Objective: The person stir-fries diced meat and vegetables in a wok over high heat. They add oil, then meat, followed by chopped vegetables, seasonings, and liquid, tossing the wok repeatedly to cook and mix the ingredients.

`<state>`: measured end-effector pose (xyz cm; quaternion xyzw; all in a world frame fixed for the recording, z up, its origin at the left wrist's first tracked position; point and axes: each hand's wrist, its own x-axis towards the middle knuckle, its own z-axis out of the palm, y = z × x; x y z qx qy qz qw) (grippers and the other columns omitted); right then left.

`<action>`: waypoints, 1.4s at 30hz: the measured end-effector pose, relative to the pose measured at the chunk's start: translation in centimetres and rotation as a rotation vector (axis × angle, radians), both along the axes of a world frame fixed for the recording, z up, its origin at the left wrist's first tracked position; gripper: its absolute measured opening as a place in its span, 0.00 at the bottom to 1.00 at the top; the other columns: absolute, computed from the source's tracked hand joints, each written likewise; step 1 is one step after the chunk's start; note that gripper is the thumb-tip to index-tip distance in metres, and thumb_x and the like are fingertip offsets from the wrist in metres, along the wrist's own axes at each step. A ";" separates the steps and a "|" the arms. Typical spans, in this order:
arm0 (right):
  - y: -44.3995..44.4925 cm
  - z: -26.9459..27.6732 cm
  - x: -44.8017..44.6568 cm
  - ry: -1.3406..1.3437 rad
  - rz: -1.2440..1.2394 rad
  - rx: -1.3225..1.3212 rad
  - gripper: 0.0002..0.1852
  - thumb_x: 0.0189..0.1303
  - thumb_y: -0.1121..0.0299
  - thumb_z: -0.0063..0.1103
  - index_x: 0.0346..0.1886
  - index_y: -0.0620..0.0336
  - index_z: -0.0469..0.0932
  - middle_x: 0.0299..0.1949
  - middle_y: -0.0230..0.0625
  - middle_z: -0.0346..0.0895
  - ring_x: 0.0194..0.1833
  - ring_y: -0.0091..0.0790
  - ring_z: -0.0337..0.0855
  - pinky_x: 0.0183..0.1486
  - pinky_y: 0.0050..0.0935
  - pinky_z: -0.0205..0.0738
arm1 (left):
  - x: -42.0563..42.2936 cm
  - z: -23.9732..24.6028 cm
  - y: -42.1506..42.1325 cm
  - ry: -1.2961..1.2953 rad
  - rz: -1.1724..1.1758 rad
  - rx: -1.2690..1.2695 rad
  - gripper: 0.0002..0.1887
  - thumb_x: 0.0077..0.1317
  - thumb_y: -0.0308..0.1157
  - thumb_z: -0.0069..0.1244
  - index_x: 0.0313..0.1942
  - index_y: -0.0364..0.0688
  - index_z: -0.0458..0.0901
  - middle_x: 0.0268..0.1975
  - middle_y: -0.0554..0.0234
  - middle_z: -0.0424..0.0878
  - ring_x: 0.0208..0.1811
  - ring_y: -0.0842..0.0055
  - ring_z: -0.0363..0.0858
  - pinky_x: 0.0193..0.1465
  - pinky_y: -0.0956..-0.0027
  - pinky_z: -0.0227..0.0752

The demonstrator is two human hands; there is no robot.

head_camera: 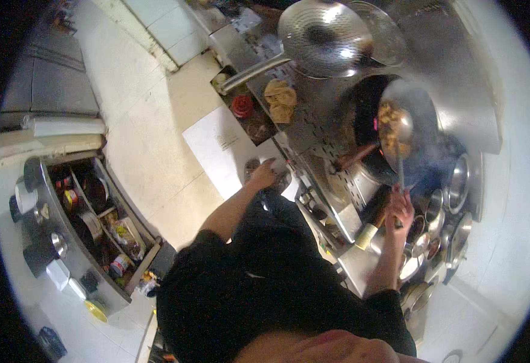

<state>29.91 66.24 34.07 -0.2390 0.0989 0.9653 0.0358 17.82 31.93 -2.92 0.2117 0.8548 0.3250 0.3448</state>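
Observation:
My right hand [400, 208] grips the handle of a metal ladle [399, 163], whose bowl is among browned food pieces [388, 119] in a steaming wok [421, 102]. The wok sits over a dark burner, and a reddish-brown handle [358, 156] lies beside it. My left hand [264, 174] hangs low over the floor side of the stove's front edge, with nothing seen in it; its fingers are partly spread. A folded tan cloth [280, 100] lies on the stove to the left of the wok.
A large hammered metal pan [324, 38] with a long handle is at the top. Several metal bowls [457, 181] of seasonings or other contents stand right of the right hand. A red round item [242, 106] lies near the stove's edge. At far left is an open-topped shelf unit [106, 211] with packages.

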 end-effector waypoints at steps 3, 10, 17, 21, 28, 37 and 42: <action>0.1 2.9 0.4 -0.386 0.361 0.918 0.21 0.71 0.56 0.39 0.51 0.66 0.69 0.18 0.26 0.61 0.10 0.19 0.58 0.09 0.19 0.54 | -0.3 -1.9 6.2 0.068 -0.165 -0.164 0.24 0.68 0.35 0.37 0.63 0.38 0.64 0.63 0.54 0.67 0.66 0.61 0.59 0.65 0.55 0.59; -1.0 6.8 1.9 -0.878 0.441 1.866 0.18 0.67 0.52 0.48 0.40 0.58 0.73 0.16 0.23 0.63 0.13 0.16 0.61 0.13 0.18 0.52 | 0.4 -3.3 11.1 0.189 -0.380 -0.166 0.22 0.70 0.41 0.36 0.58 0.39 0.68 0.54 0.49 0.75 0.56 0.60 0.71 0.65 0.57 0.55; 4.8 4.5 4.2 -1.104 0.523 2.269 0.14 0.69 0.59 0.45 0.33 0.61 0.71 0.15 0.35 0.67 0.14 0.29 0.68 0.17 0.29 0.62 | -1.8 -2.9 9.1 0.277 -0.477 -0.379 0.17 0.66 0.39 0.41 0.51 0.40 0.73 0.43 0.51 0.78 0.47 0.59 0.76 0.54 0.58 0.62; 5.7 1.1 2.7 -1.337 0.623 2.391 0.15 0.65 0.61 0.47 0.37 0.67 0.72 0.21 0.55 0.71 0.24 0.48 0.76 0.27 0.43 0.66 | -1.3 -5.3 2.8 0.205 -0.066 -0.100 0.13 0.64 0.37 0.45 0.44 0.40 0.78 0.35 0.53 0.81 0.39 0.60 0.79 0.44 0.59 0.69; -0.3 -2.9 1.6 -0.215 0.021 0.276 0.18 0.70 0.56 0.43 0.46 0.64 0.68 0.19 0.30 0.64 0.12 0.21 0.63 0.12 0.21 0.59 | 2.5 -3.2 -17.4 -0.773 0.574 0.144 0.07 0.64 0.38 0.45 0.32 0.47 0.78 0.21 0.69 0.74 0.17 0.80 0.69 0.16 0.74 0.59; -5.5 1.7 -2.6 -0.810 0.107 1.207 0.17 0.69 0.57 0.46 0.45 0.64 0.69 0.19 0.25 0.63 0.12 0.17 0.60 0.10 0.19 0.57 | -7.4 7.7 -18.5 -0.978 0.252 -0.062 0.37 0.61 0.68 0.37 0.45 0.40 0.78 0.33 0.63 0.77 0.31 0.72 0.68 0.30 0.63 0.66; -9.2 2.6 -4.8 -1.006 -0.049 1.475 0.17 0.69 0.56 0.45 0.32 0.60 0.70 0.17 0.26 0.63 0.11 0.19 0.64 0.10 0.22 0.59 | -15.6 5.8 -19.7 -0.526 0.344 0.184 0.21 0.64 0.47 0.47 0.50 0.42 0.74 0.42 0.61 0.77 0.38 0.72 0.77 0.38 0.64 0.70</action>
